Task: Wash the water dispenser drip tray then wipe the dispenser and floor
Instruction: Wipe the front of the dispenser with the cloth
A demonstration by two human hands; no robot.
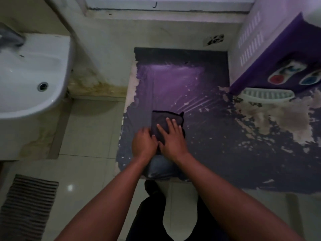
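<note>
Floor: the dark floor covering fills the middle and right of the frame. It is glossy with pale streaks above my hands and worn through to pale patches at the right. I judge this to be the floor-wiping step, the last part of the job.
Next move: I would push the cloth up the frame through the streaked stretch, then work right toward the worn patches below the dispenser. That calls for flat, even pressure, since the ragged edges could lift or catch the cloth.
Tiles: pale floor tiles run along the left and bottom of the frame.
Dispenser: the purple water dispenser stands at the upper right. Its red and blue taps face down the frame.
Sink: a white sink juts in at the upper left. The wall beside it is stained brown near the floor.
Mat: a striped mat lies at the lower left.
Drip tray: the white slotted drip tray sits under the taps at the right, seemingly back in place, so I take its wash as done.
Cloth: a dark folded cloth lies flat on the covering, centre frame.
Right hand: my right hand presses the cloth with its fingers straight and spread.
Left hand: my left hand touches the cloth's left edge. It is blurred, so I cannot tell whether it pinches or only presses.
</note>
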